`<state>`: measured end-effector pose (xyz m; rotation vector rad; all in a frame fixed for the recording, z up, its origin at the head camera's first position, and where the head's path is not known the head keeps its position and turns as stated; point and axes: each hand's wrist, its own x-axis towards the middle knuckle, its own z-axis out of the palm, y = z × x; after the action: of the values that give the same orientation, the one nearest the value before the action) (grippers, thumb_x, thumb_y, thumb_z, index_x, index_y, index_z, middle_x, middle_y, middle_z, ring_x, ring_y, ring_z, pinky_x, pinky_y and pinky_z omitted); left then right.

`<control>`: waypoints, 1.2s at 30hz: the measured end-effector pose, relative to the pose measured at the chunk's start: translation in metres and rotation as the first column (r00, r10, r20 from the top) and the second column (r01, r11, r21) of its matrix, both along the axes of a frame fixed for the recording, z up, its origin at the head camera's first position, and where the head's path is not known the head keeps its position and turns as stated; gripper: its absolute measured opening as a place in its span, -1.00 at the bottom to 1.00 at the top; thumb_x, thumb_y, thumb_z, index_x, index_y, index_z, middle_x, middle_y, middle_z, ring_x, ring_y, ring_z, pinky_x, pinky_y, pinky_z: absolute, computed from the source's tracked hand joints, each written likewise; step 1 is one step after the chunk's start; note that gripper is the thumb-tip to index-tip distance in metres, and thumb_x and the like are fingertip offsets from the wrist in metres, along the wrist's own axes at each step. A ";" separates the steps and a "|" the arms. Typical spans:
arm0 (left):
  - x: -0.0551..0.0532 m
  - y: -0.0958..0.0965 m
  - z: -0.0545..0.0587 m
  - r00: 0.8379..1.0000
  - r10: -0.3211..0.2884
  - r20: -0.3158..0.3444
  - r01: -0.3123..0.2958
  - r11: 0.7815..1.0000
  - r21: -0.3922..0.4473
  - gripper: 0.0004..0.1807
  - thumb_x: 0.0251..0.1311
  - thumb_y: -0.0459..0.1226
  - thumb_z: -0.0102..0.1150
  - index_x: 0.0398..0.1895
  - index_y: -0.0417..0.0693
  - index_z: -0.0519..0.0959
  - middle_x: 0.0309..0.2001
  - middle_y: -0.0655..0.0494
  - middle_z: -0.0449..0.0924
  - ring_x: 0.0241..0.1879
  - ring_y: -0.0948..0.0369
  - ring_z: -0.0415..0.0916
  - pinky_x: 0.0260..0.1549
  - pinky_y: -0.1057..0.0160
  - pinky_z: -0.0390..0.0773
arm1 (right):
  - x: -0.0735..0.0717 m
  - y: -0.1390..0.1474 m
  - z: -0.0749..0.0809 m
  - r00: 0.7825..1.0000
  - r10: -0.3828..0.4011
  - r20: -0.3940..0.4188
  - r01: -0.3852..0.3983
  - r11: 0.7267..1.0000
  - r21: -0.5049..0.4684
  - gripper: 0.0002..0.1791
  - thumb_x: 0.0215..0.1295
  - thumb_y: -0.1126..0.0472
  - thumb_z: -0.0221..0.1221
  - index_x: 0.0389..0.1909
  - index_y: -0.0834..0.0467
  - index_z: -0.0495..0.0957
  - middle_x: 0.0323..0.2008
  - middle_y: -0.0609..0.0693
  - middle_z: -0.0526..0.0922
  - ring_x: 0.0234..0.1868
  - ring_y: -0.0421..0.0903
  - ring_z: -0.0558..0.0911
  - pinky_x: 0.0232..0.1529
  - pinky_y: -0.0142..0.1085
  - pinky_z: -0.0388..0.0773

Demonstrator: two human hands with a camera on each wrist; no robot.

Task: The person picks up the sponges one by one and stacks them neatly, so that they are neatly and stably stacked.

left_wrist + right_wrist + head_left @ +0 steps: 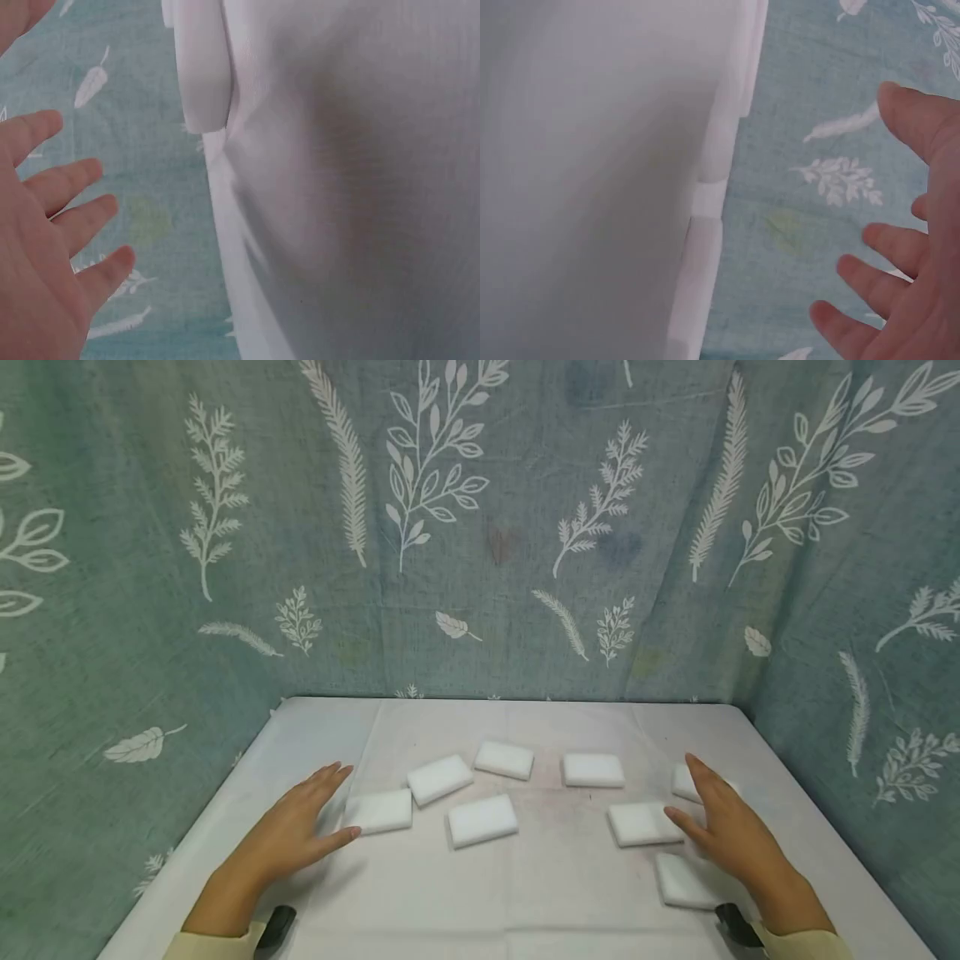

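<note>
Eight white blocks lie flat on the worktop, between and beneath two well-separated hands. The left hand and the right hand hover with fingers extended, grasping nothing. Four blocks sit inward of the left hand, whose thumb tip overlaps the leftmost block in the head view; four sit near the right hand, which partly covers three (the far-right block among them). Long axes run roughly left to right; the slanted block angles its right end farther back, the farthest block slightly forward.
</note>
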<state>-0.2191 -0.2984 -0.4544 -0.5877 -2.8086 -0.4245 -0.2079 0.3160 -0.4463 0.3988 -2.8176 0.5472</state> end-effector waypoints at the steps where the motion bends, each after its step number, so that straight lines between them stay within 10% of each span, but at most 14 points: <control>1: -0.001 0.001 0.000 1.000 0.005 0.009 -0.005 1.000 0.002 -0.02 0.10 0.31 0.18 0.50 0.05 0.15 0.45 -0.10 0.14 0.38 -0.14 0.10 0.18 -0.30 0.22 | -0.001 -0.001 0.000 1.000 0.000 0.008 0.000 1.000 0.001 0.01 0.35 -0.20 0.14 0.55 0.17 -0.19 0.45 0.30 0.06 0.38 0.33 0.14 0.24 0.27 0.15; 11: -0.004 0.004 0.004 0.999 -0.014 0.044 0.014 1.000 0.004 -0.07 0.11 0.31 0.16 0.43 -0.03 0.28 0.39 -0.13 0.25 0.32 -0.15 0.22 0.16 -0.27 0.29 | -0.004 -0.006 0.001 0.996 -0.039 0.074 0.039 0.999 -0.001 -0.12 0.37 -0.01 0.18 0.53 0.17 -0.06 0.36 0.37 0.22 0.30 0.36 0.26 0.18 0.29 0.25; 21: -0.007 0.022 0.008 0.996 -0.061 0.070 0.057 0.996 0.062 -0.17 0.14 0.33 0.11 0.36 0.04 0.38 0.31 0.04 0.38 0.28 -0.02 0.32 0.14 -0.17 0.37 | -0.015 -0.008 0.006 0.995 0.059 0.085 -0.063 0.997 0.045 -0.51 0.11 0.43 0.30 0.12 0.34 0.52 0.08 0.30 0.55 0.12 0.30 0.49 0.08 0.18 0.43; 36: -0.019 0.075 0.005 0.987 -0.142 0.081 0.138 0.989 0.053 -0.26 0.13 0.25 0.21 0.34 0.15 0.41 0.28 0.15 0.40 0.28 0.10 0.33 0.18 -0.06 0.39 | -0.018 -0.004 0.000 0.963 0.140 0.230 -0.125 0.989 -0.077 -0.55 -0.06 0.43 0.40 -0.05 0.28 0.61 0.01 0.25 0.60 0.11 0.31 0.50 0.05 0.17 0.45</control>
<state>-0.2383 -0.2235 -0.4498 -0.7776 -2.8382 -0.5531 -0.2261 0.3123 -0.4464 0.5465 -3.0047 0.7546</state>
